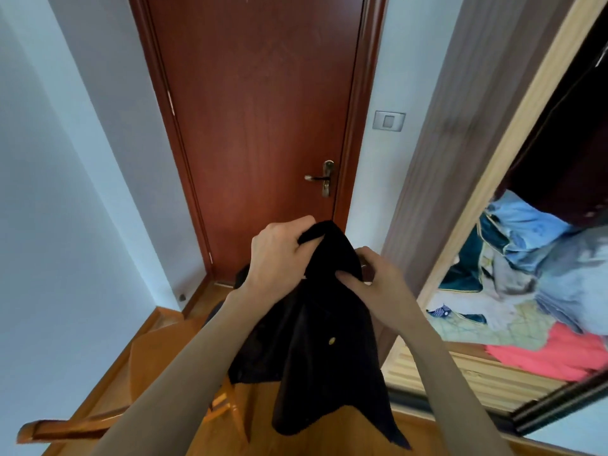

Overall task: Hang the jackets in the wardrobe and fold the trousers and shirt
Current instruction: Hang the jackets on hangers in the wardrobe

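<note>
A black jacket (316, 350) with a small gold button hangs in front of me, held up in the air. My left hand (276, 255) grips its top edge near the collar. My right hand (371, 281) pinches the cloth just to the right, and something small and pale shows between its fingers, too hidden to name. The open wardrobe (473, 205) stands at the right, with dark clothing hanging high inside.
A closed red-brown door (260, 126) with a brass handle is straight ahead. A wooden chair (158, 373) stands low at the left. A heap of blue, grey, green and red clothes (539, 284) lies on the wardrobe shelf. The wardrobe's sliding track runs along the floor.
</note>
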Demonstrator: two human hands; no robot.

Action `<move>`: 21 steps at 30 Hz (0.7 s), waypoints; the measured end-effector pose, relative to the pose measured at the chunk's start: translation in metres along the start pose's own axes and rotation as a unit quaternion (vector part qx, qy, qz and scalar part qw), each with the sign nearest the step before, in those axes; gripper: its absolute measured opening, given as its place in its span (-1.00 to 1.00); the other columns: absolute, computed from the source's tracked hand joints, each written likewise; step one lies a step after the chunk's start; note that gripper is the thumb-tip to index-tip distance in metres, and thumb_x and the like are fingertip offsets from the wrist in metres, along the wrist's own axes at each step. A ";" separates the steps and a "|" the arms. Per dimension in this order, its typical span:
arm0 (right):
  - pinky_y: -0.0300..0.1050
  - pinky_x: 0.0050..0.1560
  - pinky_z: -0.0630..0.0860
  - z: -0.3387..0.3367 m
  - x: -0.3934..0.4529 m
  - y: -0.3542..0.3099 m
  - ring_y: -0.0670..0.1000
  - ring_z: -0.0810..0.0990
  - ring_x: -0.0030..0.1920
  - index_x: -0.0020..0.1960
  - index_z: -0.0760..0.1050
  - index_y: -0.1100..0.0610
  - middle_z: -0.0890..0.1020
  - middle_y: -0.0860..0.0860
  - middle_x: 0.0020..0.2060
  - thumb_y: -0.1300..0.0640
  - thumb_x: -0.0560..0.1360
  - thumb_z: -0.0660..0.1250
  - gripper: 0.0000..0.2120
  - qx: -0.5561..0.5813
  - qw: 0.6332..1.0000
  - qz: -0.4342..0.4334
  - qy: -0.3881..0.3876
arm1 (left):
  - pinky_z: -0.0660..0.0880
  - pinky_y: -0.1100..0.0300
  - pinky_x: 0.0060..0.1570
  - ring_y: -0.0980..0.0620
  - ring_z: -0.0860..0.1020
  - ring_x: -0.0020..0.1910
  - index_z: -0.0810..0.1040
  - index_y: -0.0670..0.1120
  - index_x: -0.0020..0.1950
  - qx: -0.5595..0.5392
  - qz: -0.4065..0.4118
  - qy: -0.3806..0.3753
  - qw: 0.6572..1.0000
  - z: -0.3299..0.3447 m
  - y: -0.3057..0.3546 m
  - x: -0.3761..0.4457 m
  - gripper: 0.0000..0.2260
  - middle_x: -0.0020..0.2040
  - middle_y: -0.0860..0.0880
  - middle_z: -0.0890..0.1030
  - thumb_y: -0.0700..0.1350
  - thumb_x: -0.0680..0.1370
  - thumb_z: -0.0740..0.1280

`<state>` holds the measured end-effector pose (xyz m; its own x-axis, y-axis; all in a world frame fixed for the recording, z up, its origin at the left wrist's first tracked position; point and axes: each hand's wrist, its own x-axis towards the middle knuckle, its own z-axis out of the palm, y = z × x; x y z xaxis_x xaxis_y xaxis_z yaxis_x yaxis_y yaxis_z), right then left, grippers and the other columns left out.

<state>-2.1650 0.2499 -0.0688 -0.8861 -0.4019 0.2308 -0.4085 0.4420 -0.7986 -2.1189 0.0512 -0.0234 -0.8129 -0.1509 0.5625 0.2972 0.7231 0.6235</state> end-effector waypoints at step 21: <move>0.02 -0.23 0.47 -0.120 -0.067 0.095 0.17 0.65 -0.16 0.21 0.58 0.05 0.69 0.05 -0.18 0.15 0.67 0.28 -0.83 -0.152 0.961 0.013 0.232 | 0.42 0.04 -0.29 0.07 0.48 -0.36 0.54 -0.19 -0.24 -0.168 -0.066 -0.073 0.981 0.092 0.077 0.027 -0.59 -0.30 -0.24 0.55 0.15 0.55 0.34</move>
<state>-2.1710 0.4146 -0.0936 -0.8702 -0.0177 0.4923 -0.3672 0.6896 -0.6242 -2.1639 0.1654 -0.0103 -0.9113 -0.1121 0.3963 0.3127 0.4378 0.8429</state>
